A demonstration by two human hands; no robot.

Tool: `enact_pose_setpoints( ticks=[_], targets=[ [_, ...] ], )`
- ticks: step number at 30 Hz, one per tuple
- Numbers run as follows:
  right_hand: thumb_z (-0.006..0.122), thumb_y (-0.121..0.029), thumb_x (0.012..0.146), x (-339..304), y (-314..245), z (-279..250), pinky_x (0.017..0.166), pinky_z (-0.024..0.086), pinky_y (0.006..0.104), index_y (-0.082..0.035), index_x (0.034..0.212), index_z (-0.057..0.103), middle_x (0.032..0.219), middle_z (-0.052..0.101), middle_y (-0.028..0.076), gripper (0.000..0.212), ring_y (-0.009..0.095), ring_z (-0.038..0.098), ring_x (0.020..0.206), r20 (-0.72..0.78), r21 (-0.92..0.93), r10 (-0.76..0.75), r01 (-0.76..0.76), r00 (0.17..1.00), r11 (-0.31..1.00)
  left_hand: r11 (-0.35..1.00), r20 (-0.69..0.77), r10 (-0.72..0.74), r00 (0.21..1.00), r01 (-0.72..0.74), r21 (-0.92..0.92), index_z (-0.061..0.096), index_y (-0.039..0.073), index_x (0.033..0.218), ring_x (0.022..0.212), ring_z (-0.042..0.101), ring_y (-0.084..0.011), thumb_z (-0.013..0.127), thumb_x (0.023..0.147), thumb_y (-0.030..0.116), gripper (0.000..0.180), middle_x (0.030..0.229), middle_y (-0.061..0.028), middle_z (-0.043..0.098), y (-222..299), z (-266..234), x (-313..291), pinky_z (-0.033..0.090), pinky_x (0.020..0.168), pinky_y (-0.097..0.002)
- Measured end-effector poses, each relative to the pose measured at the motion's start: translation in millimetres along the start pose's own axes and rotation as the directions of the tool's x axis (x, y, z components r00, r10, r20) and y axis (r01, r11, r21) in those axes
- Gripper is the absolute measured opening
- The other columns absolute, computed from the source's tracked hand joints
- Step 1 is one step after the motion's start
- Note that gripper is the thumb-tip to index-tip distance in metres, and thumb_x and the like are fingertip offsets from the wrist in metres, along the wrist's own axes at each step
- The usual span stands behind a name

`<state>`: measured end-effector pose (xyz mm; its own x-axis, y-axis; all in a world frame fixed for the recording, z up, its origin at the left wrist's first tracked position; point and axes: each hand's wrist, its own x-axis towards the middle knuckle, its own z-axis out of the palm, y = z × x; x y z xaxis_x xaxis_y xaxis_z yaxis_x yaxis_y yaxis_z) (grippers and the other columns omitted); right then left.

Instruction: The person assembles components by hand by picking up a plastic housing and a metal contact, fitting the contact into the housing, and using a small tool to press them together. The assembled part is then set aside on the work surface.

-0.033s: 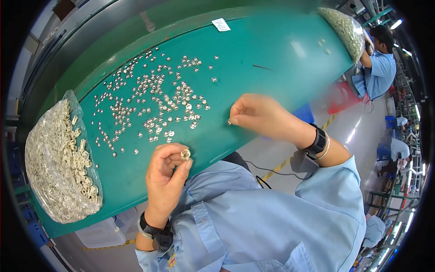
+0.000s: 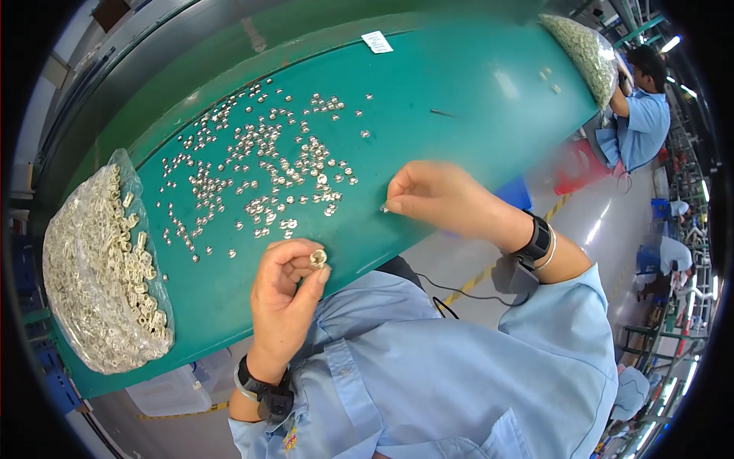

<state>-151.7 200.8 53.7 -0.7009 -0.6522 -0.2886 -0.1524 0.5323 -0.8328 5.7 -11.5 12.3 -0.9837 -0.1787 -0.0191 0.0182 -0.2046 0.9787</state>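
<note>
My left hand point(image 2: 284, 287) is closed, its thumb and forefinger pinching a small cream-coloured plastic fitting point(image 2: 318, 258) with a round opening. Held near the table's front edge, the fitting is turned so that its opening shows. To the right of it, my right hand point(image 2: 428, 191) pinches a small shiny metal piece point(image 2: 385, 207) between thumb and fingertips. A gap separates the two hands. Many similar small silvery metal pieces point(image 2: 306, 157) lie scattered over the green table point(image 2: 367, 245), beyond and left of my hands. The exact shape of the pinched metal piece is too small to tell.
At the left end stands a clear plastic bag point(image 2: 103, 275) full of cream fittings. A white paper label point(image 2: 377, 42) and a thin dark rod point(image 2: 443, 113) lie farther back. Another filled bag point(image 2: 585, 53) is at the far right, near a person point(image 2: 642, 115) in blue.
My left hand, with the cream fitting, has shifted very slightly right and up. The right hand keeps its pinch on the metal piece.
</note>
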Motion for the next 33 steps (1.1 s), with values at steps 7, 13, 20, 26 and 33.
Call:
enact_pose_setpoints(
  ticks=[7,13,20,26,33],
  targets=[
    [0.067,-0.018,0.093,4,-26,25,0.072,0.046,0.0237,-0.005,0.1,0.063,0.093,0.062,-0.003,0.016,0.006,0.055,0.08,0.233,0.451,0.04,-0.144,0.972,0.881,0.993,-0.015,0.092,0.996,-0.091,0.077,0.051,0.0,0.114,0.096,0.06,-0.0133,0.061,0.088,-0.01,0.029,0.113,-0.0082,0.055,-6,10,5,0.052,0.083,-0.0269],
    [0.066,-0.02,0.094,9,-38,37,0.069,0.045,0.0219,-0.005,0.1,0.064,0.091,0.062,-0.003,0.016,0.006,0.054,0.078,0.306,0.458,0.027,-0.172,0.952,0.872,0.989,-0.05,0.121,0.991,-0.116,0.091,0.051,0.0,0.114,0.098,0.06,-0.0136,0.061,0.089,-0.01,0.029,0.112,-0.0086,0.055,-8,9,4,0.052,0.085,-0.0276],
    [0.066,-0.02,0.094,17,-34,45,0.067,0.044,0.0215,-0.005,0.1,0.064,0.091,0.062,-0.003,0.017,0.005,0.052,0.076,0.298,0.442,0.031,-0.166,0.954,0.882,0.967,-0.077,0.209,0.975,-0.195,0.167,0.054,0.0,0.113,0.099,0.062,-0.0153,0.063,0.086,-0.012,0.031,0.114,-0.0093,0.052,-13,9,5,0.056,0.085,-0.028],
    [0.066,-0.021,0.094,18,-33,48,0.066,0.043,0.0209,-0.005,0.099,0.064,0.09,0.062,-0.003,0.017,0.004,0.051,0.075,0.276,0.462,0.009,-0.141,0.961,0.876,0.925,-0.095,0.286,0.953,-0.249,0.289,0.055,0.001,0.111,0.096,0.063,-0.0163,0.065,0.084,-0.011,0.03,0.112,-0.0105,0.054,-10,11,7,0.057,0.082,-0.0281],
    [0.065,-0.023,0.095,18,-37,46,0.066,0.043,0.0205,-0.006,0.098,0.064,0.087,0.06,-0.004,0.018,0.004,0.051,0.075,0.292,0.426,0.004,-0.134,0.956,0.895,0.869,-0.079,0.348,0.934,-0.29,0.401,0.056,0.001,0.109,0.091,0.064,-0.0168,0.066,0.084,-0.01,0.03,0.108,-0.0106,0.057,-12,11,8,0.058,0.079,-0.0283]
  ],
)
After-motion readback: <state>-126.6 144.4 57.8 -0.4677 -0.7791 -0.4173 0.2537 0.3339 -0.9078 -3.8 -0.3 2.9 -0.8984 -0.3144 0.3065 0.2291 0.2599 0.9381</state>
